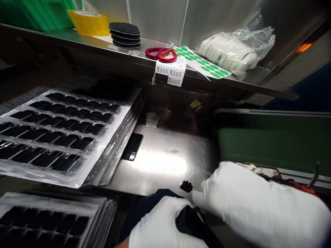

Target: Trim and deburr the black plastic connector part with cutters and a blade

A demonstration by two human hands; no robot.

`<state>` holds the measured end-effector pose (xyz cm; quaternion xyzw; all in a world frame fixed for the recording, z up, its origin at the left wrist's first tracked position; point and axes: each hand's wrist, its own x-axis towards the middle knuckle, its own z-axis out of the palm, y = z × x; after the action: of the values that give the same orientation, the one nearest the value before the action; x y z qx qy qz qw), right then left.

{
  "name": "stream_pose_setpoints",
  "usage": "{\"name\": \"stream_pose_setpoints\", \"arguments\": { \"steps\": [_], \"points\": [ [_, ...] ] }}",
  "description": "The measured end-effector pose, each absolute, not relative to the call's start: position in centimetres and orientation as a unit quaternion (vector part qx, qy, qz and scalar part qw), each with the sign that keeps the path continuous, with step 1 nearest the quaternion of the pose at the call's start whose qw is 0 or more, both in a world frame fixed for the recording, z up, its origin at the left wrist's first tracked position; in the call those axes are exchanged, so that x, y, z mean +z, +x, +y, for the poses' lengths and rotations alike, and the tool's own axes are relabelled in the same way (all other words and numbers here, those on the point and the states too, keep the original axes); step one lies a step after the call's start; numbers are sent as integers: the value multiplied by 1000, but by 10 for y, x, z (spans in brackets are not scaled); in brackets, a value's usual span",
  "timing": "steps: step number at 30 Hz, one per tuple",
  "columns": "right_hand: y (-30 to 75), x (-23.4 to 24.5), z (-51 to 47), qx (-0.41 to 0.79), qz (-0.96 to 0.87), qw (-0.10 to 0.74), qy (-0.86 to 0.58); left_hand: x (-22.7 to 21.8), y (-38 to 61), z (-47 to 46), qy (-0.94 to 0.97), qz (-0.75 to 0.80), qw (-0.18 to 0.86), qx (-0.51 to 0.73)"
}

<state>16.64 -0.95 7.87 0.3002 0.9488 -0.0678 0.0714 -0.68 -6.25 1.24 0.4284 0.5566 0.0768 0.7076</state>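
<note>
Both my hands wear white gloves at the bottom of the view. My left hand (162, 224) is curled around a small black part (187, 220), held low near my body. My right hand (248, 203) lies to the right of it, fingers together and pointing left toward that part; I cannot tell whether it grips anything. A tiny black piece (186, 186) rests on the steel worktop (160, 162) just beyond my right fingertips. A dark flat phone-like panel (132, 146) lies on the worktop beside the trays.
Stacked clear trays of black parts (59, 131) fill the left, with another stack (49, 220) below. A green conveyor belt (271, 141) runs on the right. The steel shelf holds red scissors (160, 54), green stickers (204, 62), black pads (125, 35), yellow tape (88, 22), and a bagged white stack (227, 51).
</note>
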Motion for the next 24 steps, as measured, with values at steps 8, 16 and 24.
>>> {"name": "stream_pose_setpoints", "arguments": {
  "steps": [8,16,24],
  "points": [
    [194,59,-16,-195,830,65,518,13,-13,-53,392,493,772,85],
    [172,2,-34,-259,708,0,657,-15,-10,-54,339,466,807,129],
    [184,7,-53,-393,693,-203,570,-4,-7,-47,327,387,842,185]
  ]
}}
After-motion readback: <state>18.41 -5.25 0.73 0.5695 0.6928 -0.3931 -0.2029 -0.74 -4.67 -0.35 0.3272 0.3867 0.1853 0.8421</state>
